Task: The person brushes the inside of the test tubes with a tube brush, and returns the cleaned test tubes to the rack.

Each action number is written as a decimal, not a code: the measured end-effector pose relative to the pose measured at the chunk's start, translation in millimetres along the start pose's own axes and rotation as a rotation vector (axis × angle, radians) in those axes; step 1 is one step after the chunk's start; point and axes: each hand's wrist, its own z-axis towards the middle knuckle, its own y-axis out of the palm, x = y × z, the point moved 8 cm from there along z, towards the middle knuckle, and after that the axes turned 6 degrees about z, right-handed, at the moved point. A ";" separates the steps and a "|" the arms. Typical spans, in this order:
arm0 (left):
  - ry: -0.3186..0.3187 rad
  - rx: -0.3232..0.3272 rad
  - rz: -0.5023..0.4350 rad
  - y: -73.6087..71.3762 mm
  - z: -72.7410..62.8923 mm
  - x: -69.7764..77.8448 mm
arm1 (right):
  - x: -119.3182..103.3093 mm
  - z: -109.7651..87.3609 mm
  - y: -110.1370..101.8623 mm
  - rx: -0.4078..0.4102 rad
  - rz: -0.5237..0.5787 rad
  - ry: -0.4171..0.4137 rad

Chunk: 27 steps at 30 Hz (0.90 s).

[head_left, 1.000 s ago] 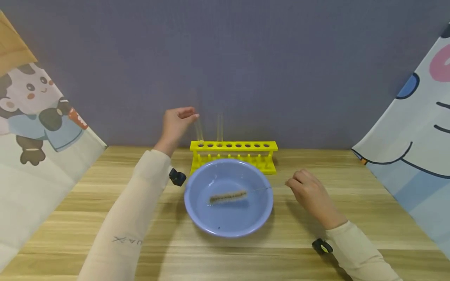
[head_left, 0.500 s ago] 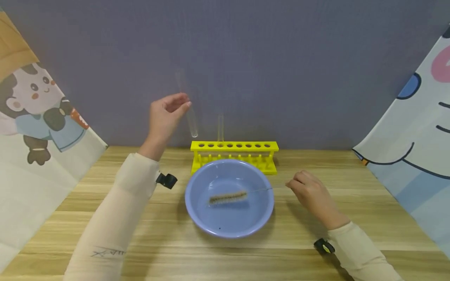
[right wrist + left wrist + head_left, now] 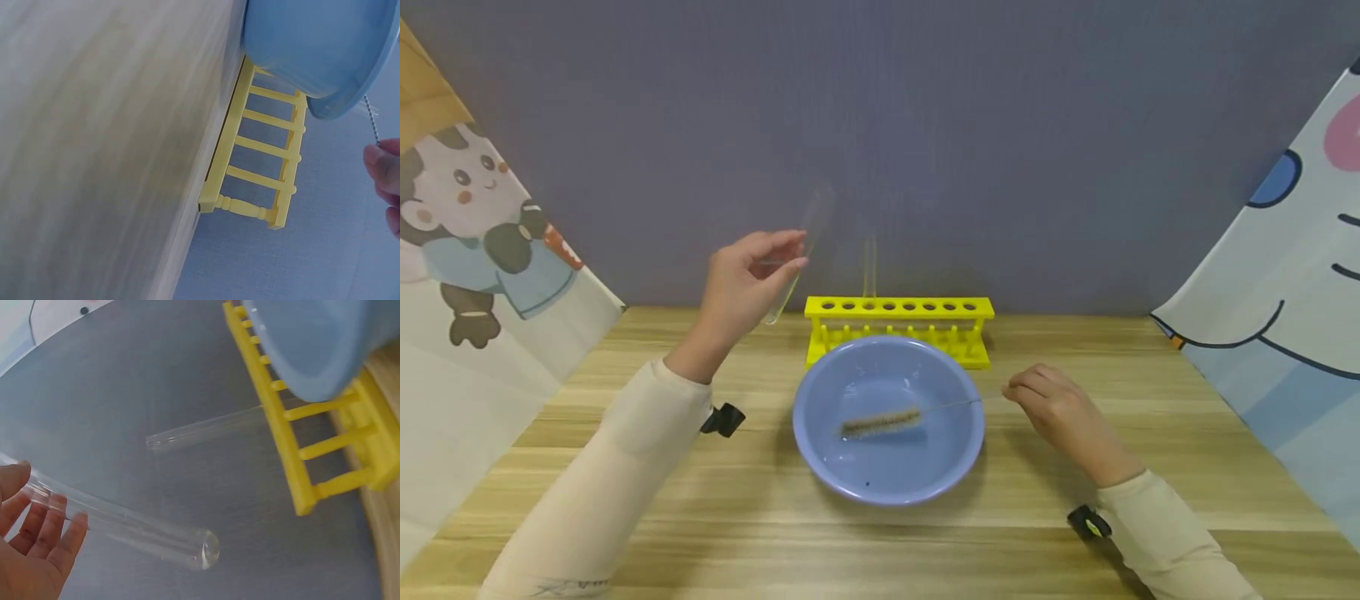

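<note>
Test tube (image 3: 134, 525) juts above and below left hand's (image 3: 748, 279) pinch; right hand (image 3: 1060, 412) pinches brush (image 3: 880, 423)

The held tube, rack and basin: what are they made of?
Held tube: clear and glossy with a rounded end, probably glass, perhaps plastic. Rack: likely plastic, evenly yellow, satin-looking. Basin: likely plastic, smooth blue with glossy highlights inside.

Wood-grain tabletop (image 3: 850, 550), grey-blue backdrop (image 3: 1000, 158), cartoon-printed sheet (image 3: 482, 267) at left, blue-and-white printed sheet (image 3: 1277, 292) at right
</note>
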 end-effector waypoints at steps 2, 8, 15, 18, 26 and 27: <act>0.034 -0.024 0.007 2.1 -6.3 -0.4 | -0.9 0.6 0.0 -0.004 0.002 -0.003; 0.142 -0.124 0.097 8.4 -29.9 1.0 | -4.5 2.5 0.9 -0.008 0.033 -0.014; 0.265 -0.253 0.238 19.2 -57.1 3.4 | -6.2 3.9 3.7 -0.056 -0.025 -0.007; 0.319 -0.276 0.266 23.8 -67.3 3.0 | -6.6 4.5 5.0 -0.066 -0.045 -0.009; 0.362 -0.315 0.319 33.5 -87.9 -0.6 | -10.0 6.9 6.5 -0.052 -0.094 0.017; 0.364 -0.321 0.324 34.6 -89.9 -1.2 | -10.4 7.4 6.6 -0.049 -0.100 0.023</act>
